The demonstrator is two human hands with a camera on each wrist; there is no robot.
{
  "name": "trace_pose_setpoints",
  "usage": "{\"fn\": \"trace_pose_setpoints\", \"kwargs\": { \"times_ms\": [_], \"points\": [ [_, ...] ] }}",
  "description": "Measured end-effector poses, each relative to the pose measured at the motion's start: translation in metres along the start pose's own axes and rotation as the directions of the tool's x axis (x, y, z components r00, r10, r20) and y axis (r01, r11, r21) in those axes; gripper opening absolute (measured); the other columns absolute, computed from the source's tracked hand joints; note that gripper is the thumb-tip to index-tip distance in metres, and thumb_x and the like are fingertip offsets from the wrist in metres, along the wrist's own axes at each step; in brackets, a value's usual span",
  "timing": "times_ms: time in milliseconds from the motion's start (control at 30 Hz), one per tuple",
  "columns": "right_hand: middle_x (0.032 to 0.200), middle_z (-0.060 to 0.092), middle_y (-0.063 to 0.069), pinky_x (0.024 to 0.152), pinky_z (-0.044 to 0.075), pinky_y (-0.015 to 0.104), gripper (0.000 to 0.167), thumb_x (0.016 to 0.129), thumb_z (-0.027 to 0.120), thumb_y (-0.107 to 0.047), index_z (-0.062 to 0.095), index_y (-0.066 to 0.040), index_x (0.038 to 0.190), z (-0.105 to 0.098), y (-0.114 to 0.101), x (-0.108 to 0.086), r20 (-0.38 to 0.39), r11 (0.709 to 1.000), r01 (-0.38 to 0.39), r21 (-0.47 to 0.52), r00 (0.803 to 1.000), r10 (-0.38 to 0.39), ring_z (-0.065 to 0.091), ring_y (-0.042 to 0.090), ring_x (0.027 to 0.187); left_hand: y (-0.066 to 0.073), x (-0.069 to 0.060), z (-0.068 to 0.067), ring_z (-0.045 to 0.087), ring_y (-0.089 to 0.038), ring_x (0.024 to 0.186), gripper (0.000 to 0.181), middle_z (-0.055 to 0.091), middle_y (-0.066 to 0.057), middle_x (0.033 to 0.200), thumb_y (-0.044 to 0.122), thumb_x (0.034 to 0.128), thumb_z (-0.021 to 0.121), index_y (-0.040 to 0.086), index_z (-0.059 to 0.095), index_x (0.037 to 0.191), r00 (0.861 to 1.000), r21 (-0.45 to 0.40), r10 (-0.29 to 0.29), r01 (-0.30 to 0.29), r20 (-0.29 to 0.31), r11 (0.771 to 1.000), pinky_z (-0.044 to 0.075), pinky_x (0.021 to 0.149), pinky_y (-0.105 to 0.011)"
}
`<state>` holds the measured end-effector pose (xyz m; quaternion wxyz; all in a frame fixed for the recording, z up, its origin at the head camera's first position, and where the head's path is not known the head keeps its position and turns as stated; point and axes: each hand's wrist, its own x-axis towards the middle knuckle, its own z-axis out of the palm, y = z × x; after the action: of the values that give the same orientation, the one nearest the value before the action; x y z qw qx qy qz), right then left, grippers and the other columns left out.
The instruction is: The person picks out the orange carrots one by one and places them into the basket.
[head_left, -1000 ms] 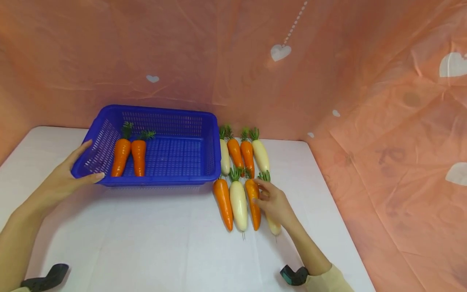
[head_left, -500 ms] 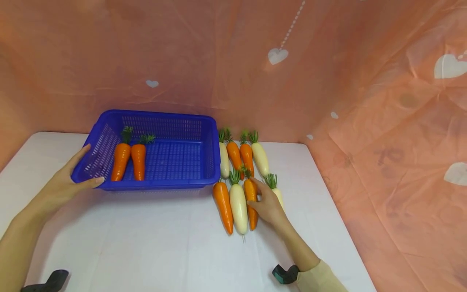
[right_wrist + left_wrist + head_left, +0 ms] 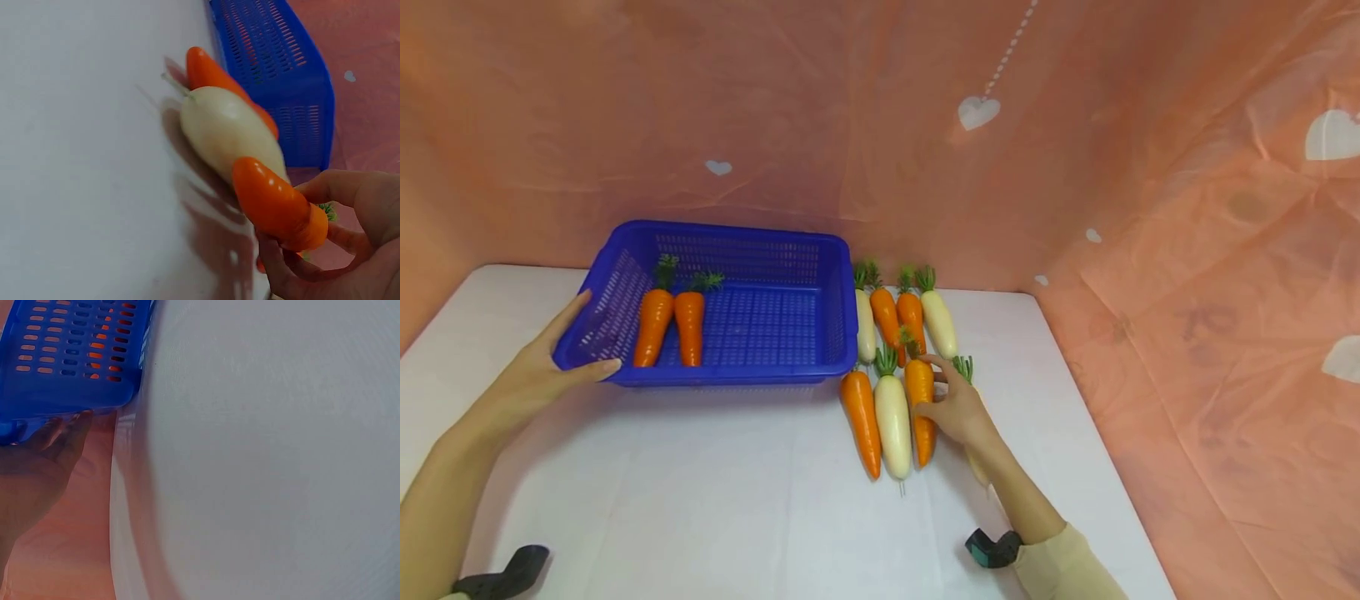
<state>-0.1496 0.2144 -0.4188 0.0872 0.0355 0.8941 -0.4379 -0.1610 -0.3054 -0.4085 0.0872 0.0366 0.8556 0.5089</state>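
My left hand grips the left end of a blue plastic basket, thumb on the near rim. Two carrots lie side by side inside it. In the left wrist view the fingers are against the basket's end. To the right of the basket, my right hand pinches a carrot between thumb and fingers. The right wrist view has this carrot raised off the table, close to a white radish. Left of that radish lies another carrot.
Behind these is a back row of two carrots and two white radishes. Another white radish lies partly hidden under my right hand and forearm. The white table meets an orange sheet at the back and right.
My right hand has moved left off the rightmost radish, closed round the carrot and raised it slightly. My left hand keeps its hold on the basket.
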Motion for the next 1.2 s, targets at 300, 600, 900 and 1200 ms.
{"fn": "trace_pose_setpoints", "kwargs": {
  "times_ms": [300, 600, 900, 1200],
  "points": [
    [0.141, 0.049, 0.02, 0.082, 0.057, 0.037, 0.076, 0.085, 0.071, -0.002, 0.043, -0.03, 0.149, -0.021, -0.033, 0.003, 0.043, 0.992, 0.068, 0.103, 0.996, -0.073, 0.06, 0.035, 0.112, 0.0, 0.0, 0.0, -0.018, -0.049, 0.144, 0.096, -0.017, -0.018, 0.162, 0.027, 0.0979, 0.062, 0.039, -0.013, 0.156, 1.0, -0.013, -0.011, 0.011, 0.001, 1.0, -0.009, 0.107, -0.076],
    [0.139, 0.05, 0.018, 0.082, 0.059, 0.04, 0.076, 0.084, 0.075, -0.004, 0.043, -0.027, 0.149, -0.029, -0.071, 0.025, 0.095, 0.981, 0.153, 0.121, 0.982, -0.164, 0.06, 0.038, 0.112, 0.0, 0.0, 0.0, -0.019, -0.05, 0.144, 0.097, -0.019, -0.017, 0.162, 0.028, 0.0977, 0.063, 0.042, -0.014, 0.155, 1.0, -0.01, -0.021, 0.021, 0.001, 1.0, -0.009, 0.106, -0.077],
    [0.14, 0.051, 0.014, 0.086, 0.058, 0.041, 0.076, 0.084, 0.079, -0.013, 0.043, -0.03, 0.148, -0.016, -0.112, 0.055, 0.146, 0.978, 0.191, 0.085, 0.969, -0.202, 0.058, 0.03, 0.12, -0.001, -0.001, 0.003, -0.017, -0.049, 0.145, 0.097, -0.018, -0.014, 0.163, 0.028, 0.0973, 0.063, 0.04, -0.013, 0.156, 1.0, -0.016, -0.008, 0.008, 0.001, 1.0, -0.007, 0.106, -0.077],
    [0.142, 0.048, 0.02, 0.077, 0.061, 0.038, 0.075, 0.087, 0.076, -0.009, 0.04, -0.025, 0.151, 0.019, -0.148, 0.083, 0.26, 0.966, 0.222, 0.13, 0.933, -0.25, 0.068, 0.029, 0.101, 0.001, 0.0, -0.002, -0.012, -0.055, 0.143, 0.098, -0.015, -0.019, 0.163, 0.029, 0.0958, 0.065, 0.033, -0.009, 0.159, 1.0, 0.036, -0.011, 0.011, -0.001, 0.999, -0.005, 0.105, -0.079]
  ]
}}
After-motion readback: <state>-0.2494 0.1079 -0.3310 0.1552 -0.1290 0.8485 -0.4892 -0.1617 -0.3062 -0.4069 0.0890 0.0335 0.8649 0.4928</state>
